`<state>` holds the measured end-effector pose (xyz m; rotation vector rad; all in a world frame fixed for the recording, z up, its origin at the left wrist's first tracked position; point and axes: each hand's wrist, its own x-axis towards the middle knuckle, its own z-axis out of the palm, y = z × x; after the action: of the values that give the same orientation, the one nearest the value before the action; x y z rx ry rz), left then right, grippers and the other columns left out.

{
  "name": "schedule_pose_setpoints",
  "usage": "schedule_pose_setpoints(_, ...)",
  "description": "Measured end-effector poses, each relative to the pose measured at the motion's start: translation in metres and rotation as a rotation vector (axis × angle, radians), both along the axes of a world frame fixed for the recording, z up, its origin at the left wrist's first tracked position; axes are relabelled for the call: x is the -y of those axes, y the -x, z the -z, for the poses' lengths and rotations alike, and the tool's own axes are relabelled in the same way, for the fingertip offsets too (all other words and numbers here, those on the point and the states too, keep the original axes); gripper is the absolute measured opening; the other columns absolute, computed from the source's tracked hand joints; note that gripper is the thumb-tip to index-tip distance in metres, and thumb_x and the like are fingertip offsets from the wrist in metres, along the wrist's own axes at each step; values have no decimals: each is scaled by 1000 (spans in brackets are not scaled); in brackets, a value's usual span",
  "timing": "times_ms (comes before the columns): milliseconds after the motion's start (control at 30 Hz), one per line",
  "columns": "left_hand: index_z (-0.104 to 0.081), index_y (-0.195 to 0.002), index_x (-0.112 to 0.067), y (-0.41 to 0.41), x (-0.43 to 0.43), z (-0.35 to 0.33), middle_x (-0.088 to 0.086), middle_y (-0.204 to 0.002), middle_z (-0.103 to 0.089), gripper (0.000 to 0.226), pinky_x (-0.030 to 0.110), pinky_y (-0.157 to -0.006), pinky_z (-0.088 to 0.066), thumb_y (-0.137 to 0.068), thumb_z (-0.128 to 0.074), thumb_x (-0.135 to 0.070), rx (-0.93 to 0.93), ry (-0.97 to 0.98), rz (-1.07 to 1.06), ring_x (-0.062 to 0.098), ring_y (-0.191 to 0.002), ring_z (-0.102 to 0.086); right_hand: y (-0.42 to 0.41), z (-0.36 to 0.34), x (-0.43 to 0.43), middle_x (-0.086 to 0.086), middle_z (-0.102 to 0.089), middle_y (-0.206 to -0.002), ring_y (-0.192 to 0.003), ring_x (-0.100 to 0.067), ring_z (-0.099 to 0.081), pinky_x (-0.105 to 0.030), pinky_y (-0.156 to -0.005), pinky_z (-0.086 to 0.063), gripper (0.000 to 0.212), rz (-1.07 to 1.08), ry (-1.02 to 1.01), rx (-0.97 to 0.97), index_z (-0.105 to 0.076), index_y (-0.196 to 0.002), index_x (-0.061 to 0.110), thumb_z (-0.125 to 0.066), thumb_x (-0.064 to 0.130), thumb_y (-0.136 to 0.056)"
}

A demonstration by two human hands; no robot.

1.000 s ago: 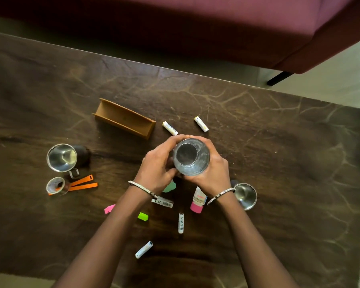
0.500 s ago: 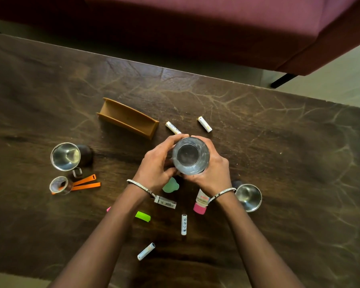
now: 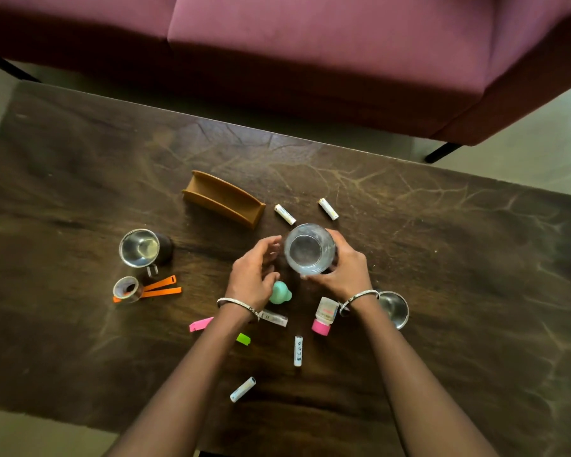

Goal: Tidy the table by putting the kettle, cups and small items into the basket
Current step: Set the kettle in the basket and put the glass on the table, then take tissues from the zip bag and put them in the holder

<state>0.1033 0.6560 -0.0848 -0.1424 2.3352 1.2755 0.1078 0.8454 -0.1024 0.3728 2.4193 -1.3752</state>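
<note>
- One glass (image 3: pixel 309 250) is over the middle of the table (image 3: pixel 442 258); lifted or resting, we cannot tell.
- Our right hand (image 3: pixel 343 275) curls its fingers round it.
- Our left hand (image 3: pixel 253 275) hovers just left, fingers loosely spread.

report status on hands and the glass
Right hand grips clear round glass tumbler, upright. Left hand open beside it. White cylindrical battery lies on table just beyond the tumbler.

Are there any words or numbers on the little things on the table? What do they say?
White battery nearest the bottle: dark marks, too small to read.
White bottle with pink cap: pink print, too blurred to read.
Small white stick: tiny marks, unreadable.
Other batteries: blurred print.
No text here can be read.
</note>
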Motion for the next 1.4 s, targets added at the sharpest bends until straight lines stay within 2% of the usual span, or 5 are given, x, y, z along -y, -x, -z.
schedule_pose_setpoints(200,-63,-121,-15,-21,32,-25,-3,-105,-71,42,25,-91,-55,-83,-68,3,-92,62,-115,5,-97,-67,-9,-20,-3,-10,-61,-134,-128,-19,-57,-32,-109,-47,67,247,88,140,-54,-137,7,-67,-20,-77)
schedule_pose_setpoints(500,-71,-105,-17,-69,78,-88,0,-92,-74,25,9,-70,-53,-86,-66,0,-45,-33,-232,3,-84,-69,-76,-94,38,-8,-76,-94,-84,-20,-72,-24,-80,-57,23,467,-168,1,-76,-102,7,-67,-5,-84)
schedule_pose_setpoints(633,-72,-100,-17,-94,110,-119,-1,-87,-72,21,34,-75,-61,-86,-65,-3,3,-98,-279,9,-84,-70,-103,-128,92,-12,-76,-90,-77,-17,-72,-21,-80,-57,19,546,-125,9,-77,-95,8,-70,-4,-82)
schedule_pose_setpoints(1100,-73,-87,-24,-172,331,-217,-1,-72,-74,9,45,-76,-60,-86,-70,-15,-95,-209,-481,17,-73,-73,-143,-224,366,-6,-79,-84,-82,-19,-74,-8,-75,-47,18,226,-63,-123,-81,-84,12,-73,-1,-77)
schedule_pose_setpoints(1400,-69,-82,-29,-156,473,-252,-2,-72,-73,14,45,-74,-61,-86,-69,-16,-217,-177,-701,15,-69,-73,-111,-252,510,-2,-78,-76,-74,-17,-74,-32,-78,-59,21,-13,-20,-168,-81,-84,18,-70,1,-76)
